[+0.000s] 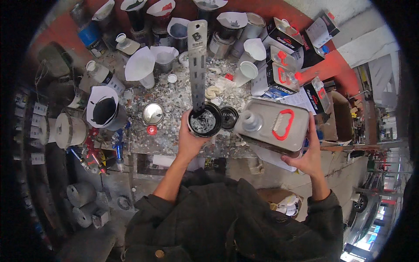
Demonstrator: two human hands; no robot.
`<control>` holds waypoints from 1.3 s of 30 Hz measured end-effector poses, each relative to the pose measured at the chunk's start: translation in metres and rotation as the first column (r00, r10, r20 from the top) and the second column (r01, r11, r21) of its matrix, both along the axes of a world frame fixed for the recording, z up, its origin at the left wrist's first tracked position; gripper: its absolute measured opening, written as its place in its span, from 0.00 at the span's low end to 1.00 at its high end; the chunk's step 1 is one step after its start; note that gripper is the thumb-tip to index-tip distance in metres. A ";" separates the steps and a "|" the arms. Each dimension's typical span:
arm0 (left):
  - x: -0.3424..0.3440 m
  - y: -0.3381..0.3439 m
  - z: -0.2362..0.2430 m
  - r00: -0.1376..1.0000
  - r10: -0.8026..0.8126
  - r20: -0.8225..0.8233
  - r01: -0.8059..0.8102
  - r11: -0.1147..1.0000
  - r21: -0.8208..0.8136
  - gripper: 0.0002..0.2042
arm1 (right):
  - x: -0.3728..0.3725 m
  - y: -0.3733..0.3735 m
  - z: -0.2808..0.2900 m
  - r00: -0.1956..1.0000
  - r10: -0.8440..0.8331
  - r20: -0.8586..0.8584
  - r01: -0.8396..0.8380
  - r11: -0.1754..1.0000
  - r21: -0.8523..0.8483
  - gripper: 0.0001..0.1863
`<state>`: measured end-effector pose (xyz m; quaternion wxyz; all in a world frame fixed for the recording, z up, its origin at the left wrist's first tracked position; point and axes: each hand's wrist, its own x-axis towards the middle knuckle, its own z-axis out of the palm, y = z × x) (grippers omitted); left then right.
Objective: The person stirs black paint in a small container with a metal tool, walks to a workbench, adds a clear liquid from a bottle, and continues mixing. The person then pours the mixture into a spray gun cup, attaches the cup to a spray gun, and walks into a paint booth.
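Left grip (190, 142): wrapped round the side of the dark cup (215, 114) at frame centre.
Right grip (307, 155): clasped on the right end of the metal can (267, 109), right of centre.
Cup contents: a grey-black, glossy liquid with streaks is seen; a slotted metal ruler (198, 65) is stood in it.
Can contents: hidden; the spout end is held near the cup.
Progress: the cup is judged part-filled; no stream is seen from the spout, and blending is judged unfinished by the streaks.
Worktop (174, 137): a dark-lined round vessel or lid (230, 118) is seen just right of the cup; a paper-topped pot (121, 118) with a black interior is placed at left.
Upper frame: paper-topped cups are lined up; a pale cup (248, 70) and red-handled cans (283, 74) are set toward the right.
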<state>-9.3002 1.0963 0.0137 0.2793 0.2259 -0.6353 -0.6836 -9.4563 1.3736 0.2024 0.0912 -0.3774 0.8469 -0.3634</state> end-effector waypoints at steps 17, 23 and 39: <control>0.005 0.002 -0.011 0.998 0.060 0.007 -0.060 0.996 -0.062 0.42 | 0.019 -0.084 0.071 0.944 0.293 -0.153 -0.193 0.865 0.464 0.66; 0.006 -0.001 -0.013 0.998 0.063 0.015 -0.062 0.997 -0.036 0.42 | 0.020 -0.096 0.078 0.942 0.305 -0.142 -0.189 0.830 0.525 0.65; 0.004 -0.002 -0.018 0.998 0.065 -0.006 -0.065 0.997 -0.042 0.43 | 0.016 -0.102 0.081 0.939 0.310 -0.151 -0.183 0.821 0.541 0.64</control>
